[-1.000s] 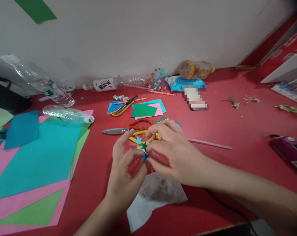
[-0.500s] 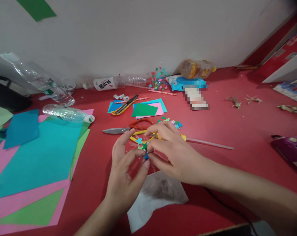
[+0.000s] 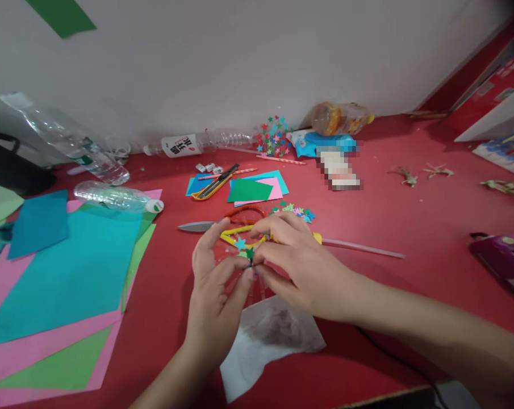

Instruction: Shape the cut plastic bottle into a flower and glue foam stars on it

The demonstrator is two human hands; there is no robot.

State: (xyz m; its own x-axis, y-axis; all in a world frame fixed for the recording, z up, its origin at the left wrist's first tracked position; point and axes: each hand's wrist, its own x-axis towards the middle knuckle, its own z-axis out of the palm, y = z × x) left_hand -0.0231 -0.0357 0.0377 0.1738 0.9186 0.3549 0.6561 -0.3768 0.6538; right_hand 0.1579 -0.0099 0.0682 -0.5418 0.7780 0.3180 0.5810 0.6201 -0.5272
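Note:
My left hand and my right hand meet above the red table, thumbs and fingertips pinched together. Between them is a small blue star, mostly covered by the fingers. Just beyond the fingertips are a dark green star and a light blue star. Behind my hands lie scissors with orange handles. A yellow tool, partly hidden by my right hand, lies in line with a clear stick. A pile of paper stars rests behind my right hand.
Coloured paper sheets cover the left side, with a plastic bottle on them. A utility knife lies by small paper cards. Smudged white paper lies below my hands. A purple device is at right.
My left hand has shifted slightly left, and its thumb and finger have closed further over the blue star, which now shows less. My right hand has hardly moved.

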